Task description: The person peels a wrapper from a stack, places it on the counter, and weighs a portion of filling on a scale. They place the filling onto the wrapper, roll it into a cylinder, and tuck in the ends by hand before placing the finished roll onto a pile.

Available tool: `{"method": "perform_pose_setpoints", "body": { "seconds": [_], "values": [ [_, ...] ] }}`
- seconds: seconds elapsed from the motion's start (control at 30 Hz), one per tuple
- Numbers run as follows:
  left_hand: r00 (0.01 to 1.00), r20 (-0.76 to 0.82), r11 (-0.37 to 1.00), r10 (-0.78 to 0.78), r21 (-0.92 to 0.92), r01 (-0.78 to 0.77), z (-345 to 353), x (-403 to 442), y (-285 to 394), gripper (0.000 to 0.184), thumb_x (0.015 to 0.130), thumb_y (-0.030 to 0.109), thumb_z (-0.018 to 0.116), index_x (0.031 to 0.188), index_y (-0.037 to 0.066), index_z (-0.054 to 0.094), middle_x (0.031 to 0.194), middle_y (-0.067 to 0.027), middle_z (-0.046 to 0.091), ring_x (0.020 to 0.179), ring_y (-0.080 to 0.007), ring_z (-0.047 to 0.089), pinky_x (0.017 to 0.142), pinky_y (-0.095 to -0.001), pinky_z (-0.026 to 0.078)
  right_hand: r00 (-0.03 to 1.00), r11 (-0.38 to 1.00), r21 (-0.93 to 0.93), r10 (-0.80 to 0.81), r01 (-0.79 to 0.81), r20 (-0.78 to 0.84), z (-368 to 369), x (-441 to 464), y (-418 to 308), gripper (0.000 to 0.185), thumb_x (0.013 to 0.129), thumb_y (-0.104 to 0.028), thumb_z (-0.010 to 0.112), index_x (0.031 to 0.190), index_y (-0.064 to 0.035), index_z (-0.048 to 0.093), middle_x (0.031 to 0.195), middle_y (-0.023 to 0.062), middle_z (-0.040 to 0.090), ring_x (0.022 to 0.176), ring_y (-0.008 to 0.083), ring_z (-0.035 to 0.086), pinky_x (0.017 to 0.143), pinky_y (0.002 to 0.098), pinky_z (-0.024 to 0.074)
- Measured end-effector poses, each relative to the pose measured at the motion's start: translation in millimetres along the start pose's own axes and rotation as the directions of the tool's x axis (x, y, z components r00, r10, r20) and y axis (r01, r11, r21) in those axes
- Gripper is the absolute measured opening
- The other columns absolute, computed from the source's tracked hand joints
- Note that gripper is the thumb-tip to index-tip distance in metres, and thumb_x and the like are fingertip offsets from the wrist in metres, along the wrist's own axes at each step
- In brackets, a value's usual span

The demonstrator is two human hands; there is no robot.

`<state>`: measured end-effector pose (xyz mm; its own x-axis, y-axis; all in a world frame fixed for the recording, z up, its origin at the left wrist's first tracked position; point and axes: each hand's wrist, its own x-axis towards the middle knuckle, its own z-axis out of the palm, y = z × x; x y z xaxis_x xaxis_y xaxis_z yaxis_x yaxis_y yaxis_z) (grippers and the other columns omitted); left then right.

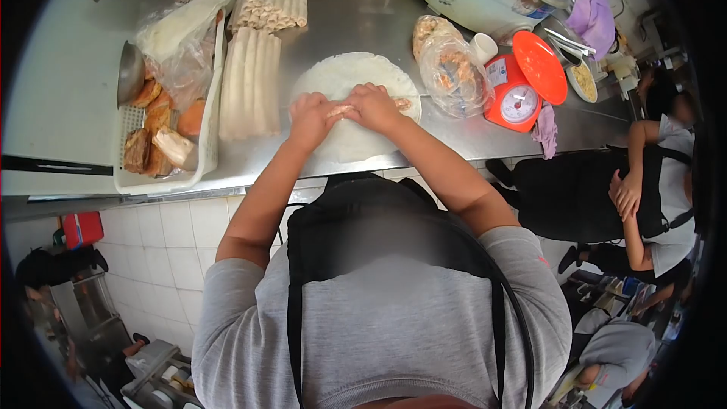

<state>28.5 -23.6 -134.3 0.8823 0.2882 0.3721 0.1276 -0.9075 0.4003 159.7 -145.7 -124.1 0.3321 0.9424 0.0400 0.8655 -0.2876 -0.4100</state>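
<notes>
— Where's the wrapper?

— The round, white wrapper [356,70] lies flat on the table [348,11], just above the middle of the frame. A strip of filling [344,110] runs across it, its far end showing beyond the hands toward the right.

— And the hands?

— Both are over the wrapper. The left hand [309,116] is half curled at the strip's left end; the right hand [369,106] is bent over it, nearer the middle. Fingertips touch the filling, but I can't tell whether they pinch it or only press.

— How would it handle?

— Light and limp, I'd judge. The wrapper looks thin, so a hard pull at one point could tear it. The filling seems soft and sticky, likely to cling to skin and squash out under a squeeze.

— So where to take hold?

— For the wrapper, the near rim, with fingers spread along it. For the filling, both ends, pressed lightly.

— And the rolls [251,83] at upper left?

— Stiffer by the look of them, lying straight side by side. I'd support one along its length.
</notes>
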Motion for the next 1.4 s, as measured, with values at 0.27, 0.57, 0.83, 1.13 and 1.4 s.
{"method": "perform_pose_setpoints", "body": {
  "seconds": [0.27,0.57,0.83,1.13,1.4],
  "values": [
    [0.999,-0.034,0.997,0.039,-0.058,-0.041,-11,-1,1,0.027,0.07,0.028,0.066,0.096,0.02,0.066,0.093,-0.0005,0.055,0.091,-0.0236,0.044,0.079,-0.0392,0.03,0.997,0.971,0.234,-0.028,0.045,-0.076,0,3,5,0.022,0.069,-0.029,0.065,0.088,-0.0185,0.063,0.096,0.0027,0.056,0.098,0.0238,0.048,0.081,0.0402,0.0356],
    [0.999,-0.047,1.0,0.011,0.001,-0.011,-6,-4,-6,0.026,0.069,0.024,0.066,0.095,0.02,0.065,0.095,-0.0001,0.054,0.093,-0.0235,0.043,0.079,-0.04,0.029,0.992,0.996,0.079,-0.031,0.041,-0.123,4,5,-9,0.021,0.072,-0.031,0.064,0.087,-0.0176,0.064,0.094,0.0023,0.057,0.097,0.0239,0.048,0.082,0.0394,0.0357],
    [1.0,0.012,0.999,0.014,0.034,-0.015,-15,-4,-10,0.023,0.07,0.026,0.065,0.092,0.02,0.066,0.093,-0.0007,0.055,0.091,-0.0233,0.044,0.078,-0.0388,0.029,0.987,0.991,0.117,-0.04,0.058,-0.153,-5,4,-6,0.02,0.071,-0.032,0.064,0.085,-0.0175,0.064,0.092,0.0016,0.057,0.094,0.0229,0.049,0.082,0.0391,0.034],
    [0.999,-0.032,1.0,-0.011,-0.003,0.011,-11,-2,-5,0.025,0.07,0.026,0.066,0.094,0.018,0.066,0.092,-0.0005,0.055,0.092,-0.0227,0.044,0.082,-0.0389,0.028,0.997,0.988,0.151,0.002,0.009,-0.074,6,11,-4,0.018,0.072,-0.029,0.061,0.086,-0.018,0.063,0.093,0.0014,0.057,0.096,0.0231,0.049,0.083,0.04,0.0342],
    [0.995,0.094,1.0,-0.028,0.012,0.027,-14,-5,-15,0.035,0.067,0.026,0.068,0.1,0.018,0.063,0.094,-0.0008,0.054,0.094,-0.0223,0.043,0.082,-0.0379,0.029,1.0,0.999,-0.034,-0.03,0.03,-0.003,3,12,-14,0.023,0.072,-0.033,0.063,0.091,-0.0195,0.065,0.098,0.0011,0.057,0.098,0.0224,0.048,0.085,0.0402,0.0332]
  ]
}}
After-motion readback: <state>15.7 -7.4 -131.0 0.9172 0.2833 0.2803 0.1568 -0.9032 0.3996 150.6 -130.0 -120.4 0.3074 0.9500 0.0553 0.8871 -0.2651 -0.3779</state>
